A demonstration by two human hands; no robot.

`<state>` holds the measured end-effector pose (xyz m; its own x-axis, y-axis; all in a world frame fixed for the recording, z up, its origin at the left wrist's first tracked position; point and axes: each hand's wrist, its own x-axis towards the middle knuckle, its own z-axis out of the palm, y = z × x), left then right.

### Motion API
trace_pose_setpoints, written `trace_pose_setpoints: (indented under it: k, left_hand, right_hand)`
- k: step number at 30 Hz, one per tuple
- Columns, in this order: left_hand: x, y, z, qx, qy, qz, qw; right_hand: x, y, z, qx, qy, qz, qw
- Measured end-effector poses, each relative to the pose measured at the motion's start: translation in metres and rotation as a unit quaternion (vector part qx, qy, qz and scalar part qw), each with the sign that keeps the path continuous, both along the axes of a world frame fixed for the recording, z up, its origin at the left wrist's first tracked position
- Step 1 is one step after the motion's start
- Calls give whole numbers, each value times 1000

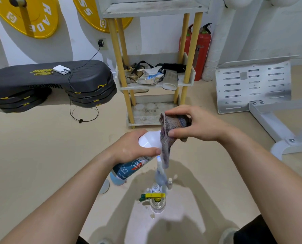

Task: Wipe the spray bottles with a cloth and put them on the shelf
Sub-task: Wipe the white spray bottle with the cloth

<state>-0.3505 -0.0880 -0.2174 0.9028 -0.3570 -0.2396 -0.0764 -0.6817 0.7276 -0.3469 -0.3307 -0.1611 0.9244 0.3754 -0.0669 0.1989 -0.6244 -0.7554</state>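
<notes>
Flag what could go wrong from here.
1. Left hand holds the tilted spray bottle above the floor bottles; a slipped grip may topple them.
2. The cloth hangs loose from the right hand and could snag.
3. The bottom shelf looks grimy and might resoil wiped bottles.

Shelf (146, 87) bottom tier (152, 111) open between yellow front posts (121, 67); middle tier jammed with clutter (150, 74). Floor (58, 147) before it free. Small bottles (157, 189) clustered close in; step platform (49, 80) left, metal frame (252, 85) right.
</notes>
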Motion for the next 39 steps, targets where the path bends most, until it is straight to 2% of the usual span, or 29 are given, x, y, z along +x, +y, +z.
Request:
trace_pose_setpoints:
  k: [4, 6, 9, 13, 17, 18, 20, 22, 23, 25, 27, 31, 33, 35, 37, 39]
  left_hand:
    - [-1, -6, 2, 39, -29, -16, 999]
    - [-2, -7, 2, 76, -43, -28, 996]
    - [-4, -10, 2, 128, -50, -43, 990]
    - [-4, -13, 1, 96, -30, -27, 995]
    - [-3, -11, 2, 44, 7, -11, 999]
    - [-2, -10, 1, 34, 10, -9, 999]
    - [-1, -5, -1, 8, 21, -5, 1000]
    - [-1, 0, -5, -8, 46, -2, 999]
    - [-1, 1, -6, -14, 59, 0, 998]
    - [-3, 3, -8, -42, 87, 15, 995]
    - [-5, 3, -10, -96, 118, 32, 988]
    - [-3, 3, -10, -196, 154, 94, 964]
    - [1, 3, -10, -279, 163, 151, 934]
    - [4, -2, -7, -367, 175, 190, 894]
    - [3, -14, -3, -426, 184, 212, 860]
    - [-2, -28, 3, -473, 199, 213, 831]
  right_hand:
    - [6, 6, -14, -77, -139, -78, 984]
    - [8, 11, -16, -75, -136, -99, 983]
    - [8, 16, -17, -161, -139, -97, 972]
    - [7, 28, -20, -273, -255, -87, 924]
    - [5, 34, -30, -289, -320, -68, 900]
    - [5, 34, -35, -258, -343, -66, 901]
    - [5, 35, -42, -128, -361, -116, 917]
    - [6, 36, -41, 43, -279, -199, 938]
    - [8, 36, -38, 127, -226, -234, 937]
    - [11, 37, -31, 294, -157, -295, 895]
    - [16, 32, -22, 408, -137, -366, 825]
    - [24, 10, -15, 470, -91, -486, 731]
    - [22, 9, -19, 522, -20, -502, 689]
    - [16, 24, -23, 570, 51, -478, 667]
    - [6, 50, -24, 596, 90, -426, 675]
    - [-5, 77, -24, 575, 85, -346, 737]
